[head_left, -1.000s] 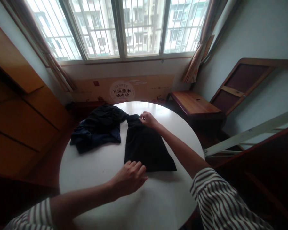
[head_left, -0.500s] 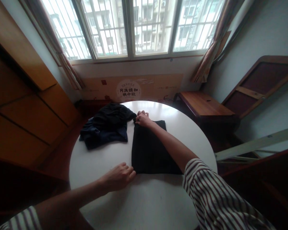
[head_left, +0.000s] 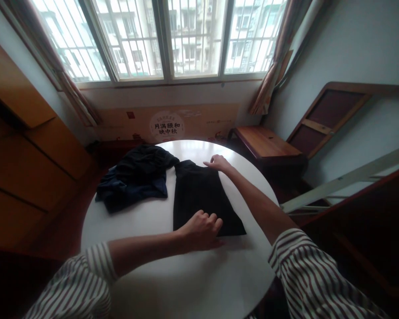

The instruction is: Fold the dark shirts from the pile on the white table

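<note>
A folded black garment [head_left: 197, 190] lies flat on the round white table [head_left: 133, 230]; its exact kind cannot be made out. My left hand [head_left: 201, 228] is over the garment's near edge, fingers bent downward and thumb apart from them, with nothing visible in it. By the far right corner of the cloth is my right hand [head_left: 218, 162], its thumb stretched left and its fingers loosely curved apart, holding nothing. To the left sits a crumpled heap of clothes, a black piece [head_left: 142, 161] on top of a dark blue one [head_left: 149, 188].
A wooden bench [head_left: 267, 141] stands beyond the table at the right, with a brown framed panel [head_left: 329, 117] leaning by the wall. Wooden cabinets [head_left: 26, 164] line the left. A printed cardboard panel [head_left: 199, 119] is below the barred window [head_left: 196, 40].
My left hand has moved right, from the garment's near left corner across its near edge. My right hand has let go of the far left corner and shifted right. The view has turned slightly right.
</note>
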### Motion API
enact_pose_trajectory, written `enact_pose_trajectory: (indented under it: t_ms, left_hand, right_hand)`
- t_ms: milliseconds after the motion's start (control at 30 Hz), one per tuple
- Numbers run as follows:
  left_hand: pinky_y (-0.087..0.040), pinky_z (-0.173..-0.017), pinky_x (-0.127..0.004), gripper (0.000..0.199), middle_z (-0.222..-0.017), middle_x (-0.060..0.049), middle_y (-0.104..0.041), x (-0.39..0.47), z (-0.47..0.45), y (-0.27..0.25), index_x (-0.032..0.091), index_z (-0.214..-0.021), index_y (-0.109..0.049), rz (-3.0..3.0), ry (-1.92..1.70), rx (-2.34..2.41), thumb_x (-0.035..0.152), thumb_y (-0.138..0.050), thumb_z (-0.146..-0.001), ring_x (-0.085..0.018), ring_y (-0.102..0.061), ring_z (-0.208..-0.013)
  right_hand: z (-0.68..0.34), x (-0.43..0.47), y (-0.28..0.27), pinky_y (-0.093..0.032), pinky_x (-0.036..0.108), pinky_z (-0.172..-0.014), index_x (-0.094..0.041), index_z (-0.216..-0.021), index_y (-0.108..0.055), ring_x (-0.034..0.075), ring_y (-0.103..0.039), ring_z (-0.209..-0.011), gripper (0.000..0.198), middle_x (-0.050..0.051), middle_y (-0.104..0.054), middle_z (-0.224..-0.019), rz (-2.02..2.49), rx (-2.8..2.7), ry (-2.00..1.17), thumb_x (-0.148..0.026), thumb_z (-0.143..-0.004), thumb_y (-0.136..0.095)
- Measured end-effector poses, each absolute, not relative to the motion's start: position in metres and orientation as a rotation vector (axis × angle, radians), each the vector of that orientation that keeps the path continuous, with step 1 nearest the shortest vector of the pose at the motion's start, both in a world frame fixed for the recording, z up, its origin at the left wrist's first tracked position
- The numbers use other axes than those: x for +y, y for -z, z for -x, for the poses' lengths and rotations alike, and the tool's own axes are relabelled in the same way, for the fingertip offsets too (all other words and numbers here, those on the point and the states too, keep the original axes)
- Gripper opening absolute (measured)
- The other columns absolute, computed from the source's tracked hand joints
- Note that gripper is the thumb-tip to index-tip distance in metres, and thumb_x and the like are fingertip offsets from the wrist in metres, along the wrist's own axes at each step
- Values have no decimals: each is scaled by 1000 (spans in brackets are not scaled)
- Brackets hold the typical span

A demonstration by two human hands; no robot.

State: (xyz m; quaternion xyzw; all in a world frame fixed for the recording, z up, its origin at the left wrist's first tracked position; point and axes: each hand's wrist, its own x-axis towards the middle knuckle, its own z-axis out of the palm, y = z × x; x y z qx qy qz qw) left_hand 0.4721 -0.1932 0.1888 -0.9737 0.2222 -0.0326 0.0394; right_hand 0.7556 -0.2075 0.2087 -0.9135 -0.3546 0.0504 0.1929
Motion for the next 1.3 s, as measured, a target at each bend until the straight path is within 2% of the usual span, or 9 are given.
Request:
enact_pose_trajectory:
  t_ms: [100, 267, 400, 533, 733, 900, 1033, 1200, 1300]
  left_hand:
    - [-41, -61, -35, 37, -84, -9, -63, -205, -489, -177, 13, -95, -58, 2922, 47, 736, 47, -43, -100, -22, -63, -67]
    - [-39, -60, -33, 11, -79, -5, -61, -205, -491, -170, 15, -92, -58, 2794, 120, 1006, 16, -48, -96, -18, -61, -64]
    - [-39, -64, -34, 11, -84, -6, -61, -205, -488, -179, 16, -92, -58, 2787, 216, 1066, 21, -49, -98, -19, -60, -70]
    - [-40, -69, -36, 26, -94, -9, -62, -208, -495, -182, 16, -99, -57, 2903, 281, 930, 41, -50, -98, -22, -60, -83]
    - [-39, -67, -34, 16, -87, -5, -62, -216, -500, -173, 17, -96, -58, 2858, 243, 1114, 25, -45, -100, -18, -58, -74]
    - [-44, -86, -40, 34, -115, -15, -61, -214, -497, -174, 14, -116, -58, 2973, 307, 980, 41, -50, -97, -27, -58, -103]
    - [-31, -109, -57, 69, -152, -22, -37, -216, -489, -164, 10, -148, -35, 3102, 228, 987, 56, -41, -97, -40, -32, -140]
    - [-20, -115, -62, 75, -161, -22, -19, -227, -471, -164, 7, -154, -23, 3204, -10, 1152, 57, -31, -100, -39, -15, -149]
    - [-28, -117, -50, 55, -156, -18, -36, -219, -457, -180, 9, -148, -35, 3230, -49, 1312, 40, -33, -103, -29, -30, -146]
  right_hand:
    - [-756, -227, -201, -48, 24, -64, -13, -77, -74, 19, -66, -72, 24, 9, -72, -78, 2524, -1044, -271, -36, -76, -80]
    - [-754, -234, -191, -50, 22, -70, -14, -89, -73, 15, -66, -78, 15, 6, -73, -89, 2436, -1045, -290, -29, -83, -73]
    - [-758, -234, -189, -52, 24, -74, -13, -89, -70, 16, -66, -81, 19, 9, -72, -93, 2403, -988, -305, -31, -84, -73]
    - [-756, -235, -189, -56, 28, -61, -12, -100, -63, 16, -66, -63, 37, 8, -69, -79, 2397, -913, -411, -40, -80, -77]
    - [-752, -243, -187, -55, 27, -51, -16, -118, -51, 15, -62, -50, 48, -5, -62, -57, 2355, -943, -477, -30, -81, -78]
    - [-739, -253, -188, -56, 43, -84, -13, -128, -53, 26, -70, -89, 44, 13, -73, -93, 2370, -1010, -207, -31, -90, -67]
    - [-705, -256, -178, -32, 44, -115, -22, -139, -53, 28, -46, -135, 45, 12, -52, -145, 2267, -1289, -64, -38, -97, -54]
    - [-682, -251, -157, -17, 63, -116, -30, -150, -39, 32, -20, -149, 56, 7, -28, -161, 2389, -1584, -111, -54, -100, -38]
    - [-686, -255, -158, -23, 62, -114, -21, -151, -39, 33, -22, -148, 55, 13, -28, -160, 2479, -1448, -18, -46, -102, -37]
